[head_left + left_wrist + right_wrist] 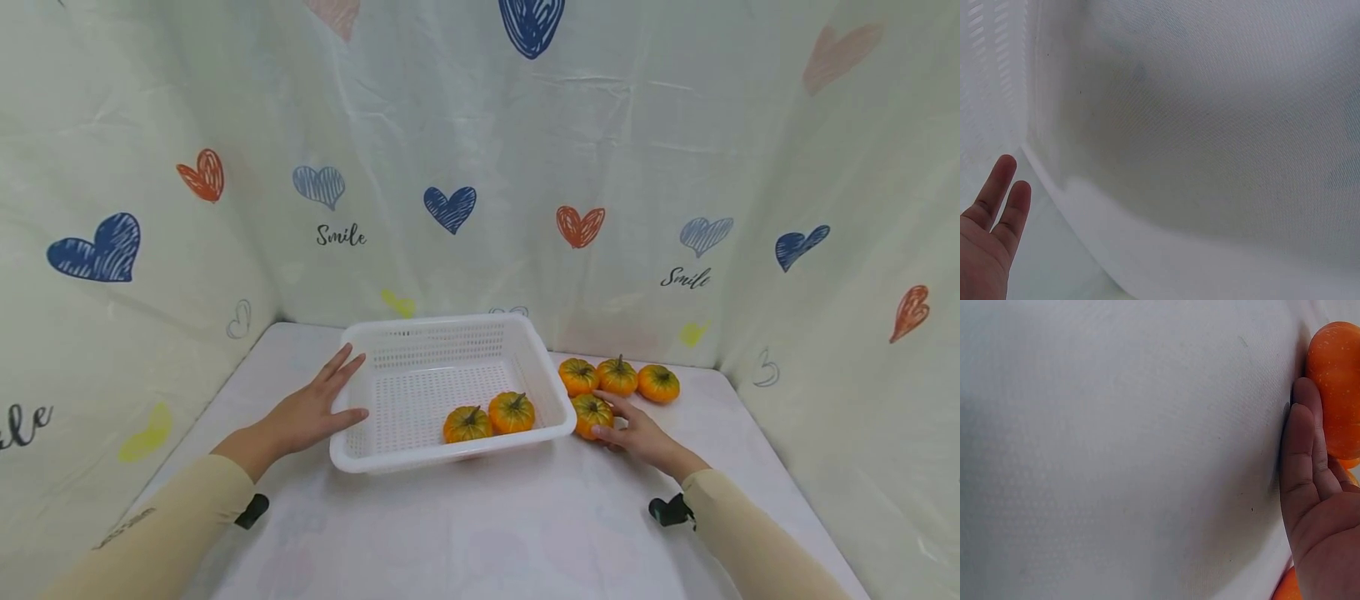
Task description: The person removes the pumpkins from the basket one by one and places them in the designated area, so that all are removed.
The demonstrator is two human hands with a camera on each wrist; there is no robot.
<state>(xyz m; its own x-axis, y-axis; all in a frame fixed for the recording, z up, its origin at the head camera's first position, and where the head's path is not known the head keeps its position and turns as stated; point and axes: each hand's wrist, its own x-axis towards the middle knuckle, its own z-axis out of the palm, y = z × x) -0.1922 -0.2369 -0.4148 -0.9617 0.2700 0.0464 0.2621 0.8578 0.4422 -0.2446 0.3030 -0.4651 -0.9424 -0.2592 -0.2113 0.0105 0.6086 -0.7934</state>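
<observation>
My right hand grips a small orange pumpkin, thumb on its near side and fingers on its far side, right by the white plastic basket's right end. In the right wrist view, two fingers lie low along the side of that pumpkin, close to the tablecloth. My left hand is at the basket's left rim with its fingers spread and straight. Two more pumpkins, one beside the other, sit inside the basket at its near right.
Three pumpkins stand in a row behind my right hand: a left one, a middle one and a right one. A white cloth covers the table. Curtains printed with hearts enclose its back and sides.
</observation>
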